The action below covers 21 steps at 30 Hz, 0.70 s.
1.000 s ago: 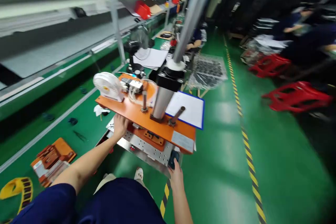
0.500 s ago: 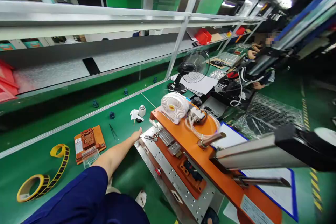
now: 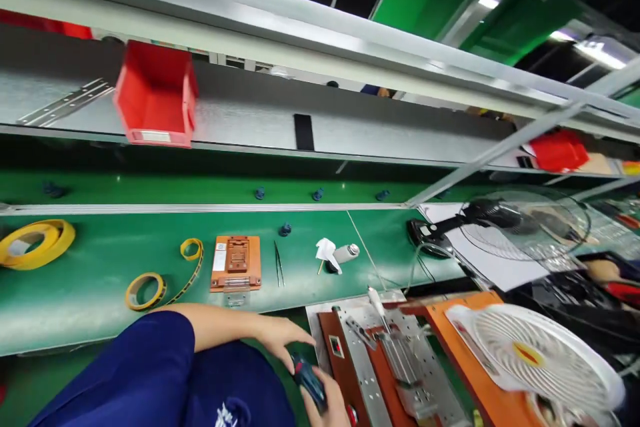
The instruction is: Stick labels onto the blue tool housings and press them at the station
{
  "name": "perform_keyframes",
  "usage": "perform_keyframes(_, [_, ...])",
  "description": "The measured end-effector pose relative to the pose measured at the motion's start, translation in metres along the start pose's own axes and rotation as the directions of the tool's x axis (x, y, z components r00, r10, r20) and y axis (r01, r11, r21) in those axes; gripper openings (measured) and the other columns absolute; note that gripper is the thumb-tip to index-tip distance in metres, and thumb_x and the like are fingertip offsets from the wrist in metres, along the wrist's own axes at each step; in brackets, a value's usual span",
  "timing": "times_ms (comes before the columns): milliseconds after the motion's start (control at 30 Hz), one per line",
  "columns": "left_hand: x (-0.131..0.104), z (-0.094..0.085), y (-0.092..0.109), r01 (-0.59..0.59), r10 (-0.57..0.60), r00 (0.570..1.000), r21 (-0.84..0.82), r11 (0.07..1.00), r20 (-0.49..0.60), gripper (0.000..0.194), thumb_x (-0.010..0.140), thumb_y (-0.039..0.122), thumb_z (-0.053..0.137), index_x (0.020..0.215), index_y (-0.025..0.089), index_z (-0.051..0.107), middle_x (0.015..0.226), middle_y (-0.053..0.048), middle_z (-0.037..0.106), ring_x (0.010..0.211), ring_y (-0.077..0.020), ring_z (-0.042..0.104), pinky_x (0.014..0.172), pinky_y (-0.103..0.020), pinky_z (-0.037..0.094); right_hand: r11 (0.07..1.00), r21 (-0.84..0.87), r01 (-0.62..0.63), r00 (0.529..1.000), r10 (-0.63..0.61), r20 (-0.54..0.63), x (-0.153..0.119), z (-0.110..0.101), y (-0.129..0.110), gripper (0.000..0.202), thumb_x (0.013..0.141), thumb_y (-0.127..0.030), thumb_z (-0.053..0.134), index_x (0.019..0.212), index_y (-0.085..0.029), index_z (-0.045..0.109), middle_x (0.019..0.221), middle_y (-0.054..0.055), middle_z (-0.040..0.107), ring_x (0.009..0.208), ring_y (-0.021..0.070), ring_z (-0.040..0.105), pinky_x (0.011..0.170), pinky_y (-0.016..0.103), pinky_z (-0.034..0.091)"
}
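In the head view my right hand (image 3: pixel 330 403) comes in at the bottom edge, its fingers closed round a dark blue oblong piece (image 3: pixel 309 381) with a bit of red at its upper end. Its exact kind is not clear. My left hand (image 3: pixel 283 335) reaches in from the left, fingers stretched out and apart, with its thumb beside the top of that piece. Both hands are at the left edge of a metal-plate press fixture (image 3: pixel 365 373). A red button (image 3: pixel 352 415) shows close to my right hand.
On the green bench (image 3: pixel 170 233) lie an orange jig (image 3: pixel 254 273), tweezers (image 3: pixel 279 263), a roll of yellow tape (image 3: pixel 146 291) and a small bottle (image 3: pixel 346 253) with tissue. A white fan (image 3: pixel 535 347) sits on the orange frame; a black fan (image 3: pixel 500 213) stands behind.
The view has swung left and nearer the bench. My left hand has come back from the fixture's far corner to its near left side. My right hand now shows with the dark piece.
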<state>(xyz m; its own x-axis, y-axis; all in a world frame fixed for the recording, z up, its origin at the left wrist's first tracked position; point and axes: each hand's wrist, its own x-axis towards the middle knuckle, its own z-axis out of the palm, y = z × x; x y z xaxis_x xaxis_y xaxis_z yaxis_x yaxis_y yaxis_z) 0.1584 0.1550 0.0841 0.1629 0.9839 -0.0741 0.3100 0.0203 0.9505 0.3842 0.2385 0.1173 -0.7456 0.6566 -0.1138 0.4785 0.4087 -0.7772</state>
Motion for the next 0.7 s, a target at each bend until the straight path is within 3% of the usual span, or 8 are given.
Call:
perform_keyframes(67, [-0.02, -0.022, 0.001, -0.022, 0.019, 0.999, 0.09, 0.996, 0.028, 0.07, 0.063, 0.046, 0.088, 0.126, 0.022, 0.068, 0.103, -0.006, 0.075, 0.09, -0.0269, 0.071, 0.077, -0.032, 0.052, 0.982, -0.034, 0.187, 0.974, -0.181, 0.133, 0.039, 0.025, -0.03, 0.025, 0.083, -0.035, 0.062, 0.103, -0.022, 0.069, 0.102, 0.012, 0.071, 0.095, 0.0298, 0.071, 0.085, 0.043, 0.061])
perform_keyframes(133, [-0.043, -0.051, -0.006, 0.09, -0.076, 0.983, 0.08, 0.993, -0.168, 0.055, 0.058, 0.042, 0.091, 0.107, 0.023, 0.074, 0.084, -0.001, 0.074, 0.075, -0.0232, 0.07, 0.066, -0.028, 0.05, 0.956, -0.056, 0.289, 0.941, -0.272, 0.2, 0.077, 0.048, -0.061, 0.029, 0.087, -0.031, 0.055, 0.111, -0.02, 0.066, 0.109, 0.013, 0.068, 0.099, 0.0276, 0.07, 0.085, 0.041, 0.061])
perform_keyframes(200, [-0.073, -0.09, -0.022, 0.197, -0.179, 0.886, -0.002, 0.98, -0.429, 0.045, 0.054, 0.033, 0.092, 0.094, 0.022, 0.075, 0.079, 0.001, 0.073, 0.074, -0.0213, 0.069, 0.064, -0.025, 0.049, 0.937, -0.055, 0.346, 0.921, -0.328, 0.211, 0.108, 0.07, -0.09, 0.039, 0.092, -0.033, 0.052, 0.127, -0.019, 0.058, 0.124, 0.016, 0.062, 0.108, 0.0261, 0.068, 0.09, 0.04, 0.06])
perform_keyframes(300, [-0.134, -0.162, -0.061, 0.339, -0.321, 0.588, -0.134, 0.931, -0.742, 0.037, 0.066, 0.023, 0.084, 0.101, 0.018, 0.072, 0.093, -0.003, 0.074, 0.087, -0.0234, 0.069, 0.076, -0.029, 0.051, 0.921, -0.072, 0.382, 0.9, -0.353, 0.254, 0.137, 0.1, -0.12, 0.044, 0.096, -0.039, 0.05, 0.135, -0.019, 0.052, 0.131, 0.016, 0.059, 0.112, 0.0249, 0.067, 0.093, 0.04, 0.059])
perform_keyframes(433, [-0.229, -0.272, -0.126, 0.479, -0.428, -0.052, -0.399, 0.782, -0.902, 0.041, 0.083, 0.021, 0.07, 0.121, 0.012, 0.06, 0.112, -0.015, 0.069, 0.104, -0.0285, 0.065, 0.093, -0.042, 0.049, 0.908, -0.037, 0.418, 0.823, -0.361, 0.439, 0.146, 0.138, -0.135, 0.032, 0.096, -0.033, 0.05, 0.124, -0.02, 0.06, 0.114, 0.012, 0.069, 0.101, 0.0229, 0.071, 0.09, 0.037, 0.06])
perform_keyframes(500, [-0.265, -0.317, -0.158, 0.477, -0.436, -0.262, -0.508, 0.717, -0.861, 0.042, 0.082, 0.02, 0.072, 0.12, 0.01, 0.058, 0.109, -0.014, 0.068, 0.102, -0.0277, 0.065, 0.095, -0.045, 0.049, 0.905, -0.025, 0.425, 0.786, -0.355, 0.506, 0.143, 0.154, -0.136, 0.032, 0.094, -0.029, 0.052, 0.122, -0.02, 0.062, 0.11, 0.011, 0.07, 0.095, 0.0222, 0.072, 0.085, 0.035, 0.061])
perform_keyframes(600, [-0.29, -0.36, -0.202, 0.442, -0.433, -0.421, -0.597, 0.67, -0.797, 0.037, 0.083, 0.022, 0.074, 0.114, 0.011, 0.059, 0.102, -0.009, 0.068, 0.096, -0.0236, 0.066, 0.094, -0.045, 0.051, 0.914, -0.055, 0.403, 0.781, -0.312, 0.542, 0.142, 0.166, -0.134, 0.031, 0.091, -0.029, 0.055, 0.119, -0.02, 0.065, 0.106, 0.011, 0.072, 0.086, 0.0222, 0.074, 0.076, 0.032, 0.062])
perform_keyframes(700, [-0.289, -0.369, -0.235, 0.411, -0.417, -0.463, -0.606, 0.681, -0.782, 0.031, 0.086, 0.028, 0.072, 0.11, 0.012, 0.06, 0.1, -0.007, 0.066, 0.093, -0.0212, 0.064, 0.093, -0.045, 0.051, 0.926, -0.086, 0.368, 0.803, -0.269, 0.532, 0.147, 0.166, -0.133, 0.032, 0.092, -0.029, 0.055, 0.12, -0.02, 0.065, 0.109, 0.012, 0.073, 0.085, 0.0222, 0.075, 0.074, 0.03, 0.062])
